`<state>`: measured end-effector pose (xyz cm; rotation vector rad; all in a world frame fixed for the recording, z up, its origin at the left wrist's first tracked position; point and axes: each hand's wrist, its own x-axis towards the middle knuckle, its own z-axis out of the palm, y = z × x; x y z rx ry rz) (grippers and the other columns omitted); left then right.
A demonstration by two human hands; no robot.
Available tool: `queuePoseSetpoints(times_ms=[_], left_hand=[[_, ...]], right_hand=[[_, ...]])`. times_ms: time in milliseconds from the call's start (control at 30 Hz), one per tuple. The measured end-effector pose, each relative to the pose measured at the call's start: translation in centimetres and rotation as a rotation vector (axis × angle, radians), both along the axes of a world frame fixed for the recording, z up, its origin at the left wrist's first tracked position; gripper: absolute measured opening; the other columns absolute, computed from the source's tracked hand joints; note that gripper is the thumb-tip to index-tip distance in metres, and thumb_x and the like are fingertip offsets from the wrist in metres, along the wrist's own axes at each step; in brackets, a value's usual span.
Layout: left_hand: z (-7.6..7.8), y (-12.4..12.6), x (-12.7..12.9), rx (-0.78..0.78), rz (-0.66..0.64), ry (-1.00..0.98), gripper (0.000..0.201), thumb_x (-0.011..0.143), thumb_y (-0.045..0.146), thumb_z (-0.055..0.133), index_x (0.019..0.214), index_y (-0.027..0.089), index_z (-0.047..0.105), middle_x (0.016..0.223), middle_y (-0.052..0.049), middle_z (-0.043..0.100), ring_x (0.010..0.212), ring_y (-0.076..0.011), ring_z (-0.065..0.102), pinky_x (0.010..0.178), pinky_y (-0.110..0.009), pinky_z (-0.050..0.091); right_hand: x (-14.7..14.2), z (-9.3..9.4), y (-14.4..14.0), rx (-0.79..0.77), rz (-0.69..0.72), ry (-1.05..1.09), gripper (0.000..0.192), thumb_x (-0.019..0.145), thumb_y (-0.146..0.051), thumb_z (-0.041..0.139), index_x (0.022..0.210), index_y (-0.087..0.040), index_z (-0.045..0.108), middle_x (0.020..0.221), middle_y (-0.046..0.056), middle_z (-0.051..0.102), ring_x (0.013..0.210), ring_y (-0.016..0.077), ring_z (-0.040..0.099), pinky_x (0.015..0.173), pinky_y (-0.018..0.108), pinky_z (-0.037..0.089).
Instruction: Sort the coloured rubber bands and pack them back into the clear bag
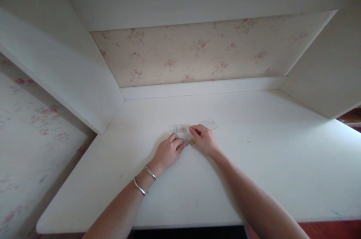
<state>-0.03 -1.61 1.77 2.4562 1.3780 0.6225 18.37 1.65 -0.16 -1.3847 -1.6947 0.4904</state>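
Observation:
My left hand (170, 151), with two silver bangles (140, 186) on its wrist, rests low over the white tabletop. Its thumb and fingers are closed at a small bluish round piece (186, 143). Just right of that piece lies a small yellow ring-like piece (192, 142). Beyond both is a clear plastic packet (175, 129) with small greenish and pinkish round shapes in it. My right hand (205, 140) is closed, fingertips pinched at the packet's right end; what they hold, if anything, is too small to make out. A second clear packet (209, 123) lies behind the right hand.
The white tabletop (254, 178) has a raised strip (203, 87) along its back. White panels stand at the left (84, 77) and right (318, 66), with a white board above. Flowered wallpaper (180, 54) covers the wall. Something dark (188, 232) sits below the front edge.

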Motion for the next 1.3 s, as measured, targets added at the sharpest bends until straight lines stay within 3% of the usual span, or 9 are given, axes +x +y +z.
queuePoseSetpoints(times_ms=[700, 967, 1133, 1300], left_hand=[[-0.9, 0.2, -0.4, 0.019, -0.065, 0.121, 0.026, 0.094, 0.031, 0.038, 0.095, 0.024, 0.063, 0.095, -0.003, 0.056, 0.074, -0.0134, 0.057, 0.068, -0.026, 0.046], [-1.5, 0.9, -0.9, -0.025, -0.029, -0.161, 0.025, 0.095, 0.031, 0.037, 0.091, 0.019, 0.059, 0.095, -0.003, 0.053, 0.08, -0.0126, 0.057, 0.074, -0.025, 0.047], [-0.8, 1.2, -1.6, 0.059, 0.085, -0.232, 0.023, 0.094, 0.033, 0.038, 0.094, 0.019, 0.057, 0.094, -0.003, 0.052, 0.08, -0.0129, 0.056, 0.075, -0.025, 0.047], [-0.7, 1.5, -2.2, 0.109, 0.184, -0.194, 0.023, 0.094, 0.033, 0.039, 0.094, 0.02, 0.058, 0.092, -0.003, 0.053, 0.079, -0.0124, 0.057, 0.074, -0.024, 0.047]], right_hand=[[-0.4, 0.0, -0.2, -0.01, 0.048, -0.069, 0.027, 0.09, -0.035, 0.045, 0.085, -0.022, 0.068, 0.076, 0.001, 0.062, 0.071, 0.0135, 0.056, 0.066, 0.026, 0.04], [-0.2, 0.0, -0.2, 0.004, 0.071, -0.062, 0.027, 0.089, -0.035, 0.046, 0.087, -0.021, 0.069, 0.075, 0.002, 0.062, 0.068, 0.013, 0.054, 0.062, 0.025, 0.038], [0.0, 0.9, -0.8, 0.065, 0.243, -0.193, 0.019, 0.085, -0.032, 0.053, 0.083, -0.023, 0.07, 0.072, 0.0, 0.062, 0.062, 0.0105, 0.053, 0.067, 0.027, 0.037], [0.0, 2.2, -1.8, 0.096, 0.416, -0.419, 0.012, 0.082, -0.028, 0.059, 0.079, -0.027, 0.071, 0.076, 0.0, 0.064, 0.075, 0.0129, 0.057, 0.079, 0.032, 0.031]])
